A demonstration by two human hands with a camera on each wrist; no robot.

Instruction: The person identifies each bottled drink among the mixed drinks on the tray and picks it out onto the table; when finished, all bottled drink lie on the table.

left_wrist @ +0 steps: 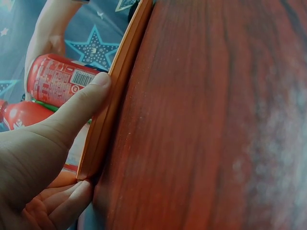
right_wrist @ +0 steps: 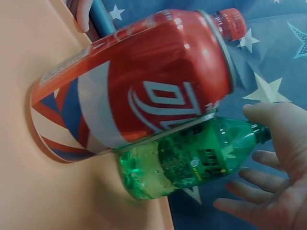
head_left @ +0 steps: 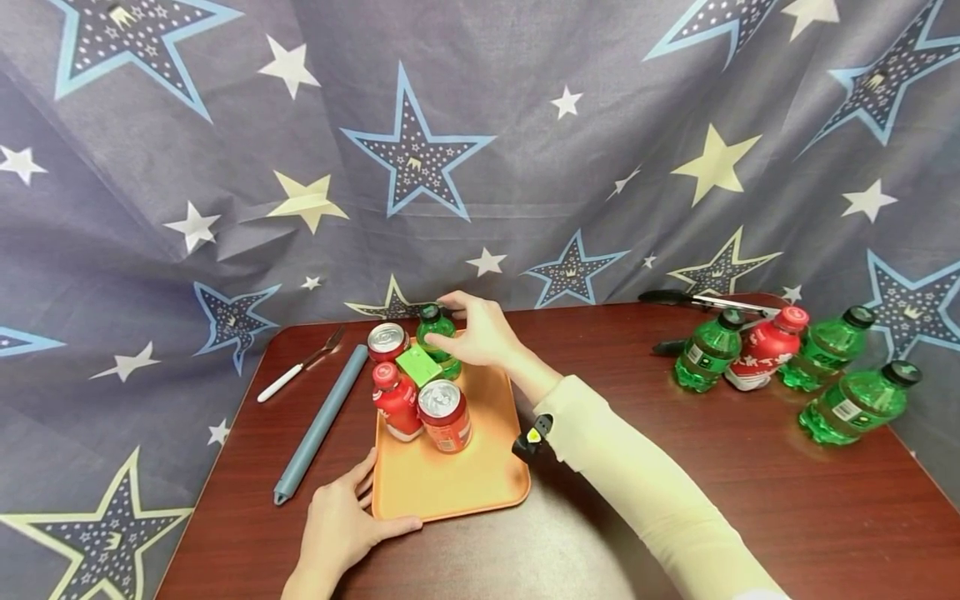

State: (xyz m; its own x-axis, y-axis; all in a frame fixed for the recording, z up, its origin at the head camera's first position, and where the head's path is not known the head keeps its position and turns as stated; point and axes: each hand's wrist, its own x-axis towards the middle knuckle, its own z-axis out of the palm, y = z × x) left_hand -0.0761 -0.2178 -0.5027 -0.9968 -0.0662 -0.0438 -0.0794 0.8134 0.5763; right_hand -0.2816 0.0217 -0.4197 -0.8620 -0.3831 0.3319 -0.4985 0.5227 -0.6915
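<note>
An orange tray (head_left: 480,475) lies on the table with drinks grouped on its left and far part. My left hand (head_left: 337,517) holds its near left corner, thumb on the front rim and fingers at the left side. At the far end, my right hand (head_left: 487,335) is around a green soda bottle (right_wrist: 192,160) with a dark cap. Its thumb and spread fingers (right_wrist: 259,184) surround the bottle's upper part without closing tightly. Nearer stand a red can (head_left: 447,425), another red can (head_left: 387,340), a red bottle (head_left: 397,404) and a small bright green box (head_left: 418,365).
Left of the tray lie a grey-blue rod (head_left: 322,425) and a white-handled fork (head_left: 288,379). At the right stand several green bottles (head_left: 855,404) and a red bottle (head_left: 768,346), with black-handled utensils (head_left: 697,300) behind. A starry cloth (head_left: 525,192) hangs at the back.
</note>
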